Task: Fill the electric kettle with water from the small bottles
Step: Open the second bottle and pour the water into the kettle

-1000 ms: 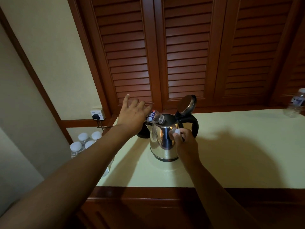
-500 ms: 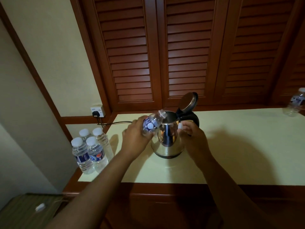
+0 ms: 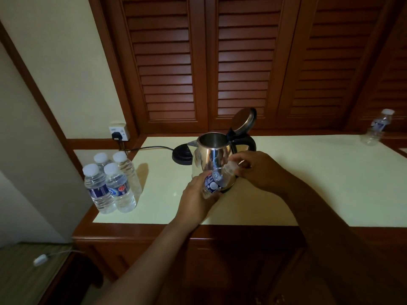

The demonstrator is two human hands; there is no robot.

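The steel electric kettle [image 3: 211, 156] stands on the pale countertop [image 3: 308, 183] with its lid [image 3: 243, 119] flipped up, off its black base [image 3: 182, 154]. In front of the kettle my left hand [image 3: 195, 203] grips a small clear water bottle [image 3: 214, 183] with a blue label, tilted with its neck up and to the right. My right hand [image 3: 257, 170] has its fingers pinched around the bottle's mouth, where they cover the cap. Several capped full bottles [image 3: 110, 183] stand at the counter's left end.
The kettle base's cord runs left to a wall socket [image 3: 119, 133]. Another small bottle [image 3: 377, 127] stands at the far right by the louvred wooden doors [image 3: 242, 62]. A wooden edge borders the counter's front. A lower surface with a white switch [image 3: 40, 259] lies at bottom left.
My left hand has brought the bottle down from the kettle's opening to in front of its body. My right hand has moved onto the bottle's mouth. The view has tilted down and pulled back.
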